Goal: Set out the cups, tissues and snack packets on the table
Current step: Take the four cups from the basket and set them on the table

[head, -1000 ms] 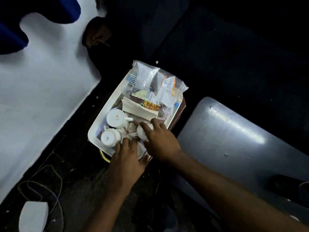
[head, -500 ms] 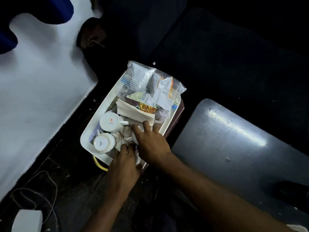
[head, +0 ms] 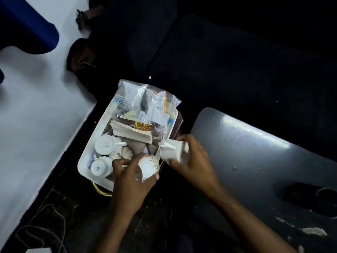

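Observation:
A white tray (head: 85, 157) sits low between a white table and a grey chair. In it lie two upturned white cups (head: 105, 146), a folded stack of tissues (head: 131, 131) and several clear snack packets (head: 131, 95) at the far end. My left hand (head: 127, 178) grips a patterned white cup (head: 148, 168), tilted, just above the tray's near right corner. My right hand (head: 191, 156) grips a plain white cup (head: 172, 151) on its side, handle pointing left, over the tray's right rim.
The white table (head: 36, 115) fills the left side, with a blue sleeve (head: 27, 28) over its far end. A grey plastic chair seat (head: 255, 161) lies to the right. Cables (head: 40, 234) run across the dark floor at the lower left.
Both hands were reaching down among the cups in the tray. Each has now closed on a cup and lifted it toward the tray's near right side.

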